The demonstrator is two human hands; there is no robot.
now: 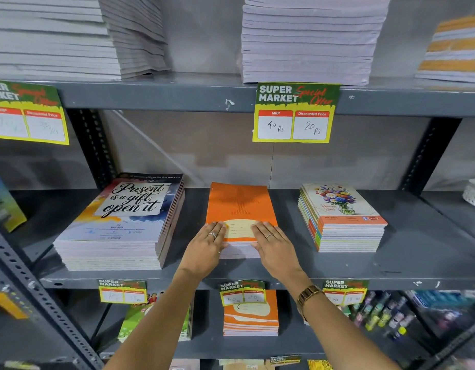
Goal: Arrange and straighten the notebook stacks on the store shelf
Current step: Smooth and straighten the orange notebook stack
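Two hands rest on the orange notebook stack point(240, 209), which sits at the centre of the middle shelf point(417, 265), just below the middle of the view. The left hand point(205, 249) lies flat on the stack's near left corner, fingers spread over the cover and thumb against the front edge of the pages; its grip is released, pressing rather than clasping. The right hand point(275, 245) mirrors it on the near right corner, palm down, fingers extended along the stack's right side, grip likewise released. Rings show on both hands, and a gold-coloured watch point(308, 296) circles the right wrist.

At 9 o'clock from the orange stack, near it but apart, stands a taller, wider pile topped by a cover reading "Present is a gift, open it" point(124, 214). At 3 o'clock, also apart, sits a floral-cover stack point(340, 217) with multicoloured spines.

At 12 o'clock, a yellow and green price tag point(295, 113) hangs from the upper shelf edge, marked MRP 40 Rs and discounted price 20 Rs. Above it rises a tall pile of pale notebooks point(311, 41). At 6 o'clock, on the lower shelf, lies another orange pile point(251, 319) beneath a smaller tag.
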